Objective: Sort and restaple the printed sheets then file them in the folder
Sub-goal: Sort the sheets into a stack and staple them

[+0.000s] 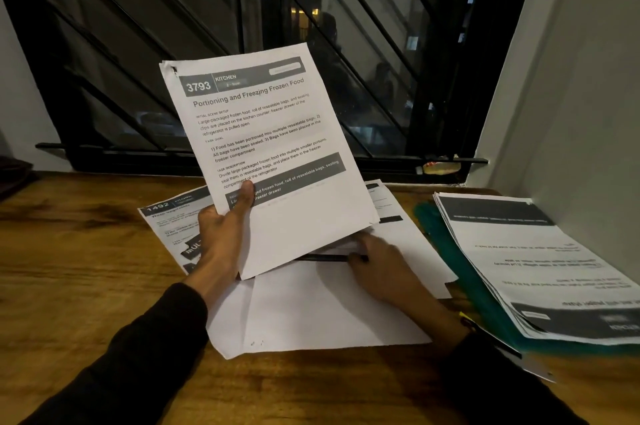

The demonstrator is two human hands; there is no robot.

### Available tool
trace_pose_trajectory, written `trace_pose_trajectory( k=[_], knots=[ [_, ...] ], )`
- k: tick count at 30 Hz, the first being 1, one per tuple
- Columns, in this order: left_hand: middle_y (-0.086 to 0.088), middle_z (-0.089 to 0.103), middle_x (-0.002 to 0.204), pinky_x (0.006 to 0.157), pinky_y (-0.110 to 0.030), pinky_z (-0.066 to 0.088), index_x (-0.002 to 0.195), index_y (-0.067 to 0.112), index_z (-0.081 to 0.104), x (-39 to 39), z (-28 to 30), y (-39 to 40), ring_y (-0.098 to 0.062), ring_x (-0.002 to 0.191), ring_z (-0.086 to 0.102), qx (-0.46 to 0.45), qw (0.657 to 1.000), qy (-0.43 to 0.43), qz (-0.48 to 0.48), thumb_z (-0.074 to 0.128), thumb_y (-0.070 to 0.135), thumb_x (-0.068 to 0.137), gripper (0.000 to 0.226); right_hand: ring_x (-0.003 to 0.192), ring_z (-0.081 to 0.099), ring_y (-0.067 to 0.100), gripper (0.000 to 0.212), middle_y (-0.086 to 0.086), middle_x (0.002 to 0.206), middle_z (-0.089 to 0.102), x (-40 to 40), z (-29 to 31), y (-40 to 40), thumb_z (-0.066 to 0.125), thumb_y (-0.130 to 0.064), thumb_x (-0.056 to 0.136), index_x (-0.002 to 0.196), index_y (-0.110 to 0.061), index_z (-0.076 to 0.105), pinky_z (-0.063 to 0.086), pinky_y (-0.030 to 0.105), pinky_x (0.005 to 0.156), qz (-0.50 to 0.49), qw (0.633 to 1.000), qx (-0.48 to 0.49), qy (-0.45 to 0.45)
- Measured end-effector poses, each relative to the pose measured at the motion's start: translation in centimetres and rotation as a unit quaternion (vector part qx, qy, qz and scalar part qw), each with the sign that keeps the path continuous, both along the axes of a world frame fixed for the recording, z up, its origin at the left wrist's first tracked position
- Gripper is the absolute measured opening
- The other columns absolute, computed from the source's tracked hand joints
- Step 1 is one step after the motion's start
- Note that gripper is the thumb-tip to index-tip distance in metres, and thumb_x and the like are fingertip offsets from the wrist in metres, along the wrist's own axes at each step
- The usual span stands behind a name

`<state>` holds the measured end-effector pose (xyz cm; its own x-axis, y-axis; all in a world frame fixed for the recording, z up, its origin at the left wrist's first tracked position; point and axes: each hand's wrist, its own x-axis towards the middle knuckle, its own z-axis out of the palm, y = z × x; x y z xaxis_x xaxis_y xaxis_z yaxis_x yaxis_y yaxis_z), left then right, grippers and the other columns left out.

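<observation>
Left hand [221, 230] grips a stapled packet [266, 154] at its lower-left edge, thumb pressed flat on the front page, fingers hidden behind. We read "3793 KITCHEN" and "Portioning and Freezing Frozen Food" on the top sheet. The packet is raised off the desk and tilted clockwise; a staple sits in its top-left corner, which is slightly torn.

Right hand [377, 262] lies on the loose sheets [329, 314] at 5 o'clock from the packet, fingertips at a thin black pen-like item [323, 257]. We cannot tell whether it pinches the item or just touches it; the packet hides the fingertips.

Loose sheets are plain white paper, some creased, fanned out under both hands. A sheet headed "1492" [173, 213] pokes out at 9 o'clock from the left hand.

At 3 o'clock, a second stack [533, 269] of printed pages lies upside down to us on a teal folder [460, 272], whose edge shows along the stack's left side.

Desk [69, 269] is brown wood with visible grain. Behind it is a dark window with a black diagonal metal grille [138, 44], and a pale wall [571, 78] at 2 o'clock. Both sleeves are dark.
</observation>
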<state>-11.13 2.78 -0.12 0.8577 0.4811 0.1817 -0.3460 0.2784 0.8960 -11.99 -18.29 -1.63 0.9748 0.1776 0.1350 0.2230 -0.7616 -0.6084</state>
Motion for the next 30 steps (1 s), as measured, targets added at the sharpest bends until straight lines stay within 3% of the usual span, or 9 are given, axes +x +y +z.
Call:
trace_pose_trajectory(
  k=[2, 6, 8, 10, 14, 20, 23, 27, 30],
  knots=[
    [0.018, 0.070, 0.072, 0.046, -0.008, 0.048, 0.093, 0.026, 0.064, -0.1, 0.0, 0.0, 0.007, 0.060, 0.067, 0.000, 1.000, 0.002, 0.004, 0.066, 0.025, 0.093, 0.002, 0.099, 0.056, 0.017, 0.028, 0.006, 0.119, 0.061, 0.0, 1.0, -1.4, 0.046, -0.008, 0.098, 0.123, -0.009, 0.058, 0.042, 0.021, 0.082, -0.052, 0.996, 0.064, -0.047],
    [0.014, 0.067, 0.086, 0.050, -0.005, 0.046, 0.104, 0.020, 0.065, -0.2, 0.2, -0.4, 0.006, 0.063, 0.065, 0.021, 1.000, 0.000, 0.008, 0.066, 0.027, 0.093, 0.013, 0.101, 0.064, 0.019, 0.022, 0.006, 0.109, 0.067, 0.3, 2.3, -3.6, 0.044, -0.014, 0.101, 0.112, -0.012, 0.062, 0.053, 0.025, 0.083, -0.100, 0.931, 0.344, -0.065],
    [0.017, 0.069, 0.083, 0.056, -0.009, 0.049, 0.101, 0.023, 0.066, -0.1, 0.1, -0.4, 0.005, 0.065, 0.067, 0.031, 1.000, 0.001, 0.003, 0.066, 0.029, 0.091, 0.011, 0.095, 0.066, 0.015, 0.026, 0.003, 0.107, 0.068, 0.2, 2.5, -3.6, 0.049, -0.026, 0.098, 0.118, -0.013, 0.061, 0.054, 0.023, 0.075, -0.073, 0.938, 0.337, -0.044],
    [0.019, 0.073, 0.079, 0.068, -0.018, 0.050, 0.098, 0.027, 0.067, -0.1, 0.0, -0.4, 0.003, 0.073, 0.070, 0.042, 0.999, 0.005, -0.013, 0.069, 0.033, 0.087, 0.012, 0.098, 0.066, 0.017, 0.034, 0.003, 0.111, 0.068, 0.1, 2.3, -3.2, 0.057, -0.029, 0.094, 0.124, -0.012, 0.058, 0.058, 0.031, 0.082, -0.044, 0.953, 0.298, -0.025],
    [0.014, 0.076, 0.088, 0.074, -0.025, 0.055, 0.102, 0.025, 0.069, -0.1, -0.1, -0.5, -0.007, 0.086, 0.073, 0.052, 0.998, 0.002, -0.039, 0.071, 0.037, 0.079, 0.026, 0.102, 0.066, 0.023, 0.027, 0.008, 0.112, 0.070, 0.0, 1.8, -3.0, 0.064, -0.014, 0.089, 0.115, -0.004, 0.065, 0.052, 0.046, 0.095, -0.033, 0.970, 0.227, -0.076],
    [0.007, 0.077, 0.093, 0.090, -0.039, 0.055, 0.107, 0.019, 0.070, -0.3, 0.0, -0.5, -0.018, 0.094, 0.073, 0.056, 0.998, 0.024, -0.034, 0.073, 0.043, 0.072, 0.043, 0.105, 0.065, 0.025, 0.026, 0.008, 0.112, 0.069, 0.5, 1.3, -3.9, 0.058, 0.006, 0.089, 0.112, -0.003, 0.067, 0.056, 0.038, 0.090, -0.016, 0.985, 0.163, -0.061],
    [0.002, 0.077, 0.096, 0.091, -0.045, 0.055, 0.108, 0.018, 0.070, -0.4, 0.3, -0.5, -0.022, 0.094, 0.073, 0.052, 0.997, 0.027, -0.042, 0.074, 0.043, 0.073, 0.043, 0.093, 0.065, 0.013, 0.028, 0.001, 0.108, 0.068, 0.4, 2.1, -4.0, 0.060, 0.002, 0.089, 0.115, -0.007, 0.064, 0.055, 0.018, 0.079, -0.012, 0.981, 0.192, -0.029],
    [0.007, 0.077, 0.086, 0.087, -0.041, 0.056, 0.097, 0.022, 0.068, -0.8, 0.3, -1.1, -0.020, 0.086, 0.073, 0.078, 0.993, 0.049, -0.078, 0.072, 0.043, 0.076, 0.029, 0.097, 0.064, 0.009, 0.034, -0.007, 0.112, 0.064, -0.2, 2.9, -3.6, 0.061, -0.021, 0.091, 0.125, -0.020, 0.054, 0.057, 0.020, 0.072, -0.007, 0.952, 0.303, -0.045],
    [0.002, 0.078, 0.094, 0.091, -0.044, 0.056, 0.099, 0.024, 0.070, -1.2, 0.4, -1.9, -0.023, 0.092, 0.073, 0.118, 0.982, 0.071, -0.129, 0.073, 0.052, 0.067, 0.043, 0.095, 0.060, 0.010, 0.025, -0.005, 0.112, 0.061, -0.7, 2.7, -3.0, 0.056, -0.022, 0.095, 0.120, -0.022, 0.056, 0.053, 0.023, 0.075, -0.047, 0.944, 0.311, -0.095]
  ],
)
